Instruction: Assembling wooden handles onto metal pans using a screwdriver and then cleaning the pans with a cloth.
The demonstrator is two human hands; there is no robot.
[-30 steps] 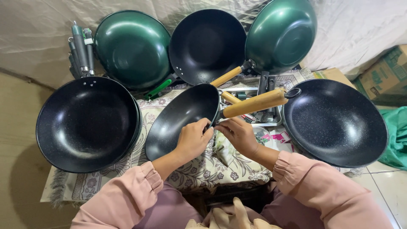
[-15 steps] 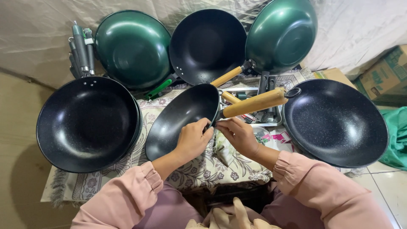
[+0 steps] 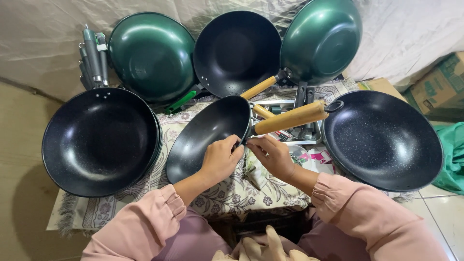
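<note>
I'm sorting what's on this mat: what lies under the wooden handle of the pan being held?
Under the wooden handle sits a metal tray with a second wooden handle; the rest of its contents are hidden.

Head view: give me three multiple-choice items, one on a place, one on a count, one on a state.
1. Where is the bundle of grey metal handles?
A. Top left, beside a green pan
B. In the cardboard box
C. Inside the right-hand pan

2. How many green round pans lean against the cloth backdrop?
A. One
B. Two
C. Four

3. How is the black speckled pan with the wooden handle held?
A. Flat on the cloth
B. Tilted, both hands at its rim
C. Upside down

Answers: 1 A, the handles stand left of the green pan. 2 B, another green pan is at right. 3 B, left hand and right hand meet at the handle joint.
</note>
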